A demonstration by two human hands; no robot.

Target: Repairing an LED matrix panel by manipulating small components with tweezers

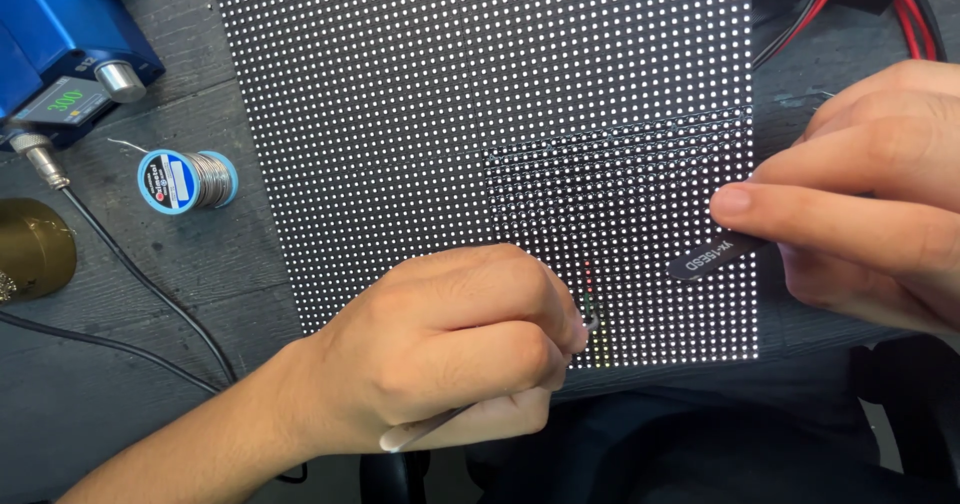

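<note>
Blue-labelled solder spool point(187, 181) lies beside lit panel point(480, 114).

Dark grey worktop point(120, 394) bearing a lit LED dot-matrix panel point(450, 94) at centre; left of it, a spool of solder wire point(187, 181), a blue soldering station point(60, 44), a brass-coloured round holder point(30, 249) and black cables point(150, 289); red and black wires point(905, 9) at upper right.

Solder spool point(188, 181), cable point(150, 284) crowd left of LED panel point(450, 114); upper panel face open.
</note>
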